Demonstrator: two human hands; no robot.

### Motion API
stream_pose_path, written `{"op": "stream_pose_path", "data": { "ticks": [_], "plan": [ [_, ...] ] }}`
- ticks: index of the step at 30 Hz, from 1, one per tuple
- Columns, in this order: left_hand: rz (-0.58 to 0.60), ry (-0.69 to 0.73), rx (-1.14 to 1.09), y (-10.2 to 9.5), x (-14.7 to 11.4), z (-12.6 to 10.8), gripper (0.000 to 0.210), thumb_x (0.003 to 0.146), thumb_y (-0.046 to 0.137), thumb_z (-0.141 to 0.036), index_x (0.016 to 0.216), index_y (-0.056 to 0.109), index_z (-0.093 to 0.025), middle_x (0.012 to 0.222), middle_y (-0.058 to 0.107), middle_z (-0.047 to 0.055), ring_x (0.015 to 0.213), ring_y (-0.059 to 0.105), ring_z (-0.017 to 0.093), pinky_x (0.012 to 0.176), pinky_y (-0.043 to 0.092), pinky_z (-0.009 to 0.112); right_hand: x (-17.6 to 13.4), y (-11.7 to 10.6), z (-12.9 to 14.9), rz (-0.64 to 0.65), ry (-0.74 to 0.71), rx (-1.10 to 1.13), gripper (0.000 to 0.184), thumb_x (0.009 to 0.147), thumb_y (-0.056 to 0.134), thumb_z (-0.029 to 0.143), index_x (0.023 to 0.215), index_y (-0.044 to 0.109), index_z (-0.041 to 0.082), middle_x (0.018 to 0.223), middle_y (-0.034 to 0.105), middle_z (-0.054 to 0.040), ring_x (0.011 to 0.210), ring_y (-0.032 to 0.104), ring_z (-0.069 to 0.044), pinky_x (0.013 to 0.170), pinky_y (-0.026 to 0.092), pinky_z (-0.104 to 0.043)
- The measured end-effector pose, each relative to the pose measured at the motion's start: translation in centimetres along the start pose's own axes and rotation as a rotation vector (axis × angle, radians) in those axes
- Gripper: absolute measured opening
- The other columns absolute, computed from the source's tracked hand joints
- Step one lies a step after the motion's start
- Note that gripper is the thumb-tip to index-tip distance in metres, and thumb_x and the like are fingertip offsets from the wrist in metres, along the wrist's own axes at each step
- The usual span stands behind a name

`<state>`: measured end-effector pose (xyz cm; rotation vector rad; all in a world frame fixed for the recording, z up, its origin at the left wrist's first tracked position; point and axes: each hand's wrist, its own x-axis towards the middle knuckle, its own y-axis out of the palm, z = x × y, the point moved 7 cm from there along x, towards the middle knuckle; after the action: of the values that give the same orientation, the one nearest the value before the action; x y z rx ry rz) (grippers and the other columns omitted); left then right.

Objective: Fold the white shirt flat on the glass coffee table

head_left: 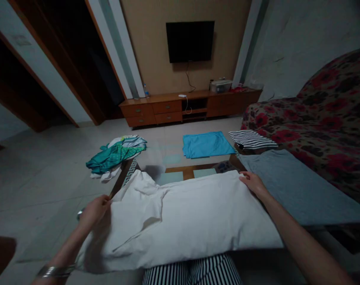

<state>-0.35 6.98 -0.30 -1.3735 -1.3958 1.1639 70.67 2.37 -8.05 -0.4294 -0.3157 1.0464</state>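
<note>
A white shirt [197, 213] lies spread across the near side of the glass-topped table, folded lengthwise, with a sleeve-like part turned inward on the left. Its near edge hangs toward my striped trousers. My left hand [96, 208] pinches the left edge of the cloth between thumb and fingers. At the far right corner, my right hand [252, 184] is closed on the fabric, fingertips on top. Beyond the shirt, a folded blue cloth [208, 145] rests on the glass. A grey garment [304, 190] is laid out to the right of my right hand.
A heap of green and white clothes [117, 156] sits at the table's left corner. A folded black-and-white striped cloth [252, 139] lies at the far right, beside a flowered sofa [325, 107]. A wooden cabinet [168, 109] stands against the back wall below a television [191, 42].
</note>
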Motion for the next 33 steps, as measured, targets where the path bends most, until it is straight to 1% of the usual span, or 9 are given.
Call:
{"op": "stream_pose_path", "data": {
  "ticks": [3, 6, 8, 10, 14, 19, 24, 29, 33],
  "plan": [
    [-0.170, 0.284, 0.071, -0.4, -0.4, -7.0, 0.029, 0.085, 0.042, -0.029, 0.093, 0.066, -0.015, 0.096, 0.067, 0.012, 0.086, 0.062, 0.024, 0.074, 0.047, 0.032, 0.6, 0.2, -1.3, 0.004, -0.042, -0.140, 0.045, 0.063, 0.065, 0.039, 0.099, 0.070, 0.013, 0.088, 0.070, -0.0093, 0.077, 0.062, -0.019, 0.069, 0.046, -0.029],
    [-0.029, 0.514, -0.001, 1.7, -2.5, -15.2, 0.028, 0.091, 0.040, -0.032, 0.093, 0.064, -0.018, 0.098, 0.065, 0.010, 0.091, 0.059, 0.022, 0.081, 0.044, 0.032, 1.2, 0.4, -2.3, 0.067, -0.004, -0.181, 0.045, 0.064, 0.065, 0.036, 0.104, 0.069, 0.015, 0.095, 0.071, -0.0107, 0.083, 0.064, -0.022, 0.073, 0.047, -0.031],
    [0.024, 0.529, 0.060, 3.4, -3.9, -19.2, 0.026, 0.092, 0.044, -0.037, 0.093, 0.063, -0.018, 0.098, 0.064, 0.009, 0.091, 0.057, 0.022, 0.080, 0.043, 0.033, 1.4, 0.5, -2.6, 0.090, 0.027, -0.181, 0.043, 0.065, 0.064, 0.034, 0.104, 0.069, 0.015, 0.095, 0.071, -0.0107, 0.083, 0.065, -0.022, 0.074, 0.048, -0.031],
    [0.021, 0.494, 0.161, 4.7, -4.9, -21.6, 0.028, 0.090, 0.049, -0.042, 0.095, 0.061, -0.017, 0.099, 0.062, 0.009, 0.093, 0.056, 0.024, 0.080, 0.041, 0.035, 1.4, 0.6, -2.6, 0.087, 0.042, -0.180, 0.042, 0.066, 0.063, 0.034, 0.102, 0.069, 0.015, 0.095, 0.071, -0.0111, 0.081, 0.065, -0.022, 0.072, 0.048, -0.031],
    [0.047, 0.423, 0.302, 5.9, -5.1, -22.4, 0.016, 0.086, 0.051, -0.025, 0.095, 0.060, -0.016, 0.101, 0.062, 0.011, 0.097, 0.055, 0.027, 0.080, 0.039, 0.037, 1.1, 0.3, -2.0, 0.051, 0.051, -0.188, 0.036, 0.063, 0.064, 0.035, 0.093, 0.071, 0.016, 0.087, 0.071, -0.0097, 0.077, 0.065, -0.022, 0.068, 0.048, -0.031],
    [0.160, 0.401, 0.340, 5.8, -3.4, -21.6, 0.026, 0.082, 0.041, -0.008, 0.098, 0.061, -0.015, 0.102, 0.065, 0.012, 0.095, 0.059, 0.025, 0.078, 0.038, 0.035, 0.4, 0.4, -0.8, 0.061, 0.092, -0.021, 0.041, 0.058, 0.064, 0.030, 0.096, 0.069, 0.016, 0.088, 0.071, -0.0075, 0.079, 0.065, -0.020, 0.069, 0.048, -0.028],
    [0.232, 0.352, 0.243, 5.4, -1.3, -21.6, 0.026, 0.088, 0.039, -0.019, 0.097, 0.063, -0.018, 0.097, 0.069, 0.011, 0.089, 0.063, 0.024, 0.068, 0.037, 0.029, 0.5, 0.3, 0.3, 0.043, 0.076, 0.001, 0.041, 0.058, 0.064, 0.036, 0.093, 0.070, 0.014, 0.080, 0.070, -0.0063, 0.072, 0.062, -0.019, 0.064, 0.046, -0.027],
    [0.234, 0.416, 0.129, 4.2, 0.4, -21.3, 0.025, 0.084, 0.043, -0.027, 0.082, 0.066, -0.018, 0.086, 0.071, 0.009, 0.083, 0.063, 0.023, 0.065, 0.036, 0.026, 0.9, -0.7, 1.2, 0.056, 0.040, -0.013, 0.030, 0.062, 0.061, 0.037, 0.078, 0.071, 0.014, 0.075, 0.071, -0.0064, 0.071, 0.062, -0.019, 0.068, 0.046, -0.029],
    [0.315, 0.453, 0.021, 2.5, 1.1, -20.0, 0.026, 0.080, 0.047, -0.031, 0.078, 0.069, -0.017, 0.082, 0.072, 0.007, 0.078, 0.064, 0.022, 0.068, 0.039, 0.026, 0.8, -2.3, 2.7, 0.089, -0.016, 0.044, 0.031, 0.066, 0.060, 0.039, 0.081, 0.070, 0.014, 0.079, 0.071, -0.0063, 0.075, 0.063, -0.021, 0.069, 0.047, -0.029]
  ]
}}
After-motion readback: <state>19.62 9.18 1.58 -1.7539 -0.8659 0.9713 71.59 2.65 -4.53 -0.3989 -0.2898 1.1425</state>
